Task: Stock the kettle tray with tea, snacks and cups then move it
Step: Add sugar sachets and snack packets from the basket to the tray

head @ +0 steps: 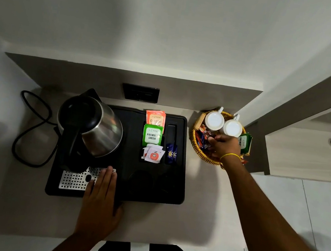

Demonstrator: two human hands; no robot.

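Note:
A black kettle tray (174, 190) lies on the counter with a steel kettle (96, 126) on its left half. Its slots hold an orange tea packet (155, 118), a green tea packet (152, 135), white sachets (153, 155) and dark blue sachets (171, 152). Two round cup recesses (140, 182) at the front right hold nothing. My left hand (102, 193) rests flat on the tray's front edge by the perforated metal grille (74, 179). My right hand (224, 145) reaches into a wicker basket (195, 144) among snack packets (202, 137), fingers curled; what they grip is hidden. Two white cups (223, 124) stand in the basket.
A black power cord (31, 123) loops on the counter left of the tray. A dark wall socket (140, 93) sits behind. A green tea packet (244, 143) leans at the basket's right. A wooden partition (305, 153) stands to the right, white floor below.

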